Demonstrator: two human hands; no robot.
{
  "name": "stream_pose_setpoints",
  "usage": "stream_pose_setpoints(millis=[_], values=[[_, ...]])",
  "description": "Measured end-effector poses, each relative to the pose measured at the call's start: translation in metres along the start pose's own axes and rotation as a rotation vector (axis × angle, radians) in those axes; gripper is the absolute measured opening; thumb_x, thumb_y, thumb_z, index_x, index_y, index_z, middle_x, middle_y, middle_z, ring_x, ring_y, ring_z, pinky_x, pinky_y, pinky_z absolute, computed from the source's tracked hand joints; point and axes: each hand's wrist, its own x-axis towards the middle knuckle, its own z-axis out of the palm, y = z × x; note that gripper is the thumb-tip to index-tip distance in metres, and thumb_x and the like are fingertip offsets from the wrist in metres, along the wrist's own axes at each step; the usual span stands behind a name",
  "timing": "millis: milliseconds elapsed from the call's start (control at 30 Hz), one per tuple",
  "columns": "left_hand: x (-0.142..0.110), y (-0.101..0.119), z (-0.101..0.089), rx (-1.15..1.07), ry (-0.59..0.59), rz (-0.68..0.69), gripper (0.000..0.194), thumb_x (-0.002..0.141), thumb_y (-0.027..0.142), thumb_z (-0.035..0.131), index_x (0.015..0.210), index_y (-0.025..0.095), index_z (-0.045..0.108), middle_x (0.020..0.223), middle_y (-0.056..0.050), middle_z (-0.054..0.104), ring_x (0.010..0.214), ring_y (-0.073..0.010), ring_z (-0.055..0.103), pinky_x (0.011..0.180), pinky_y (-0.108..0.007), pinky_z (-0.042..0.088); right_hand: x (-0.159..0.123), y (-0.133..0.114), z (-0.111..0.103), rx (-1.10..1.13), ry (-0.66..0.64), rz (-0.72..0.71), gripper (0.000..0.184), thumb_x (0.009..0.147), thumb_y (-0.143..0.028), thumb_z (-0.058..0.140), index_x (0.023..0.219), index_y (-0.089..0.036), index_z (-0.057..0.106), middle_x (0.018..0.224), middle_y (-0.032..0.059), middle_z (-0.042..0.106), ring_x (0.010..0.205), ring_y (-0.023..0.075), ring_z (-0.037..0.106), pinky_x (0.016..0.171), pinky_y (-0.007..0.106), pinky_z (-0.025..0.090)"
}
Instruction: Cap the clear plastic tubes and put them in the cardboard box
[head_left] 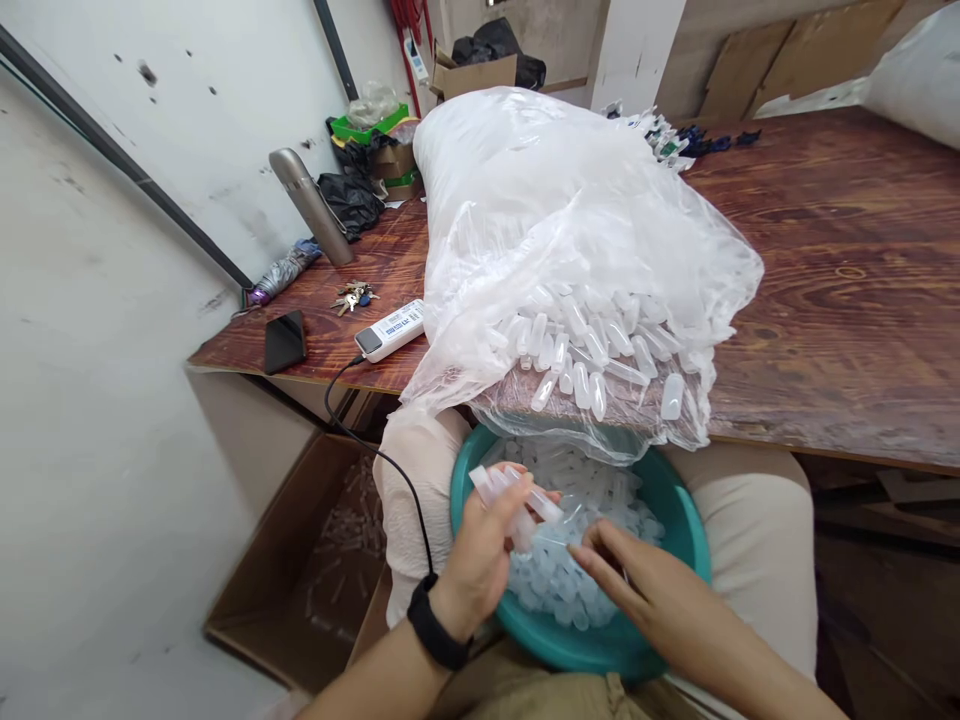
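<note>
My left hand, with a black band on its wrist, is closed round a small bunch of clear plastic tubes held over a teal basin on my lap. The basin is filled with small translucent plastic pieces. My right hand reaches into the basin with its fingers stretched out and lying on the pieces. Above the basin, a big clear plastic bag of the same tubes lies on the wooden table, its open mouth spilling tubes at the table's front edge.
On the table's left part lie a white remote-like device with a black cable, a black phone, keys, a metal flask and a folded umbrella. A cardboard box with tubes stands on the floor at left.
</note>
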Motion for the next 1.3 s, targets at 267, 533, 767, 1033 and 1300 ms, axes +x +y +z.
stream_pose_setpoints(millis=[267, 533, 767, 1033, 1300], values=[[0.039, 0.024, -0.006, 1.052, -0.561, 0.030, 0.030, 0.089, 0.045, 0.055, 0.107, 0.021, 0.057, 0.080, -0.001, 0.066, 0.072, -0.0209, 0.072, 0.066, -0.031, 0.057, 0.011, 0.006, 0.010, -0.394, -0.278, -0.041, 0.038, 0.071, -0.004, 0.058, 0.103, -0.020, 0.072, 0.105, 0.0111, 0.075, 0.096, 0.0302, 0.072, 0.080, 0.034, 0.050], [0.043, -0.006, 0.012, 1.586, -0.635, 0.110, 0.016, 0.068, 0.007, 0.075, 0.080, 0.013, 0.066, 0.097, -0.021, 0.074, 0.104, -0.0442, 0.067, 0.092, -0.056, 0.048, 0.018, 0.007, 0.016, -0.371, -0.271, -0.057, 0.022, 0.081, -0.013, 0.059, 0.096, -0.017, 0.075, 0.100, 0.0134, 0.076, 0.094, 0.0307, 0.072, 0.081, 0.035, 0.051], [0.043, 0.012, 0.004, 1.364, -0.532, 0.086, 0.021, 0.080, 0.037, 0.069, 0.083, 0.017, 0.065, 0.084, -0.008, 0.072, 0.087, -0.0299, 0.070, 0.074, -0.035, 0.053, 0.011, 0.023, 0.001, -0.172, -0.047, -0.118, 0.030, 0.097, -0.025, 0.044, 0.109, -0.020, 0.070, 0.108, 0.0115, 0.072, 0.100, 0.0255, 0.069, 0.088, 0.036, 0.052], [0.019, 0.015, -0.011, 0.454, -0.420, -0.159, 0.058, 0.082, 0.055, 0.065, 0.124, 0.017, 0.054, 0.083, -0.001, 0.063, 0.046, -0.0073, 0.050, 0.042, -0.020, 0.041, 0.008, 0.014, 0.004, 0.548, 0.299, -0.036, 0.044, 0.080, -0.061, 0.071, 0.102, -0.023, 0.079, 0.104, 0.0105, 0.073, 0.091, 0.0270, 0.074, 0.078, 0.037, 0.063], [-0.004, 0.007, 0.001, -0.121, -0.263, -0.170, 0.046, 0.069, 0.044, 0.087, 0.091, 0.016, 0.058, 0.055, 0.005, 0.057, 0.043, -0.0071, 0.049, 0.041, -0.017, 0.041, 0.003, -0.005, 0.014, 0.660, 0.550, -0.148, 0.036, 0.079, -0.050, 0.080, 0.107, -0.028, 0.077, 0.103, 0.0066, 0.072, 0.092, 0.0233, 0.073, 0.080, 0.033, 0.063]])
